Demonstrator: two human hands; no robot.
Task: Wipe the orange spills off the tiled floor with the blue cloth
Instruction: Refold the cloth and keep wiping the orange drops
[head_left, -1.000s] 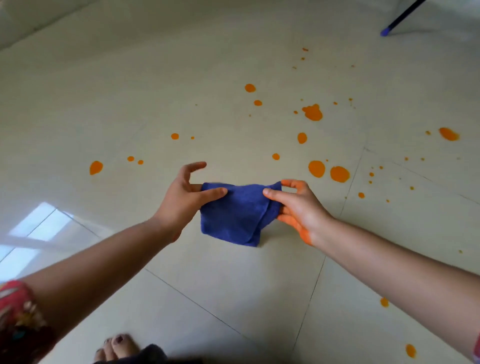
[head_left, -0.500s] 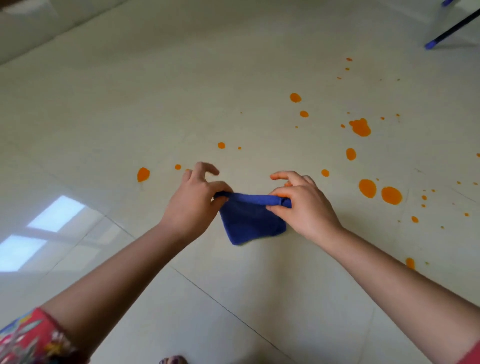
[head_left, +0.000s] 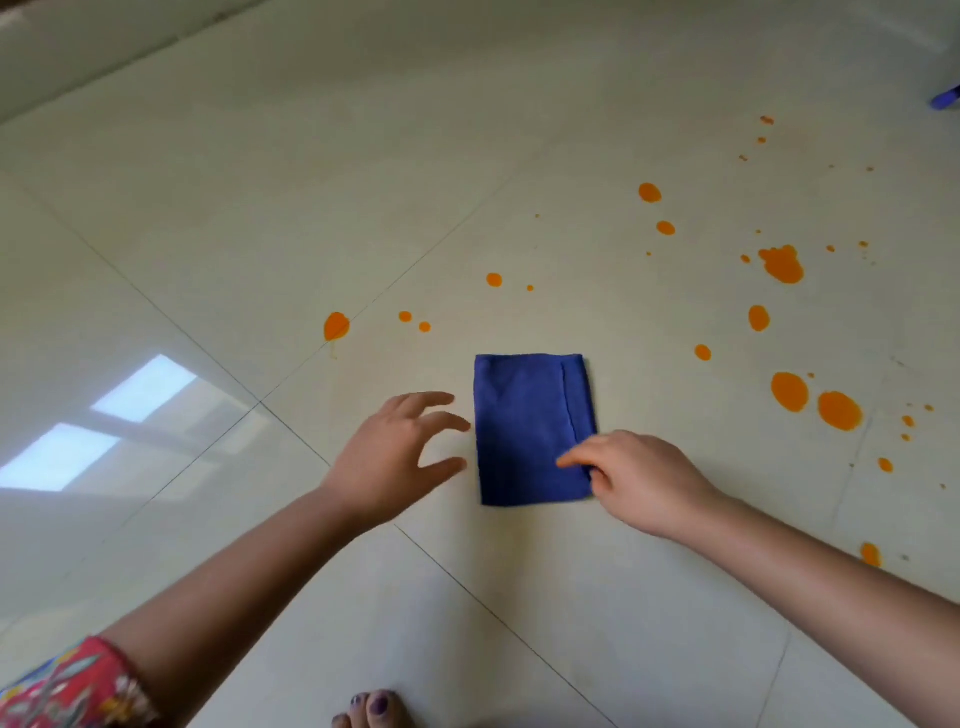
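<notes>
Both arms are bare from the fingers back along the whole forearm. The left hand (head_left: 395, 457) and the right hand (head_left: 644, 478) are bare too; the fingernails are too blurred to describe. Far behind the left fingers, past the elbow, a short sleeve (head_left: 67, 686) begins. It is red fabric with a busy flower print in blue, yellow and pale tones. Behind the fingers of both hands, close to the body, a bare foot (head_left: 371, 709) shows some toes, and its toenails (head_left: 378, 704) are painted dark purple.
</notes>
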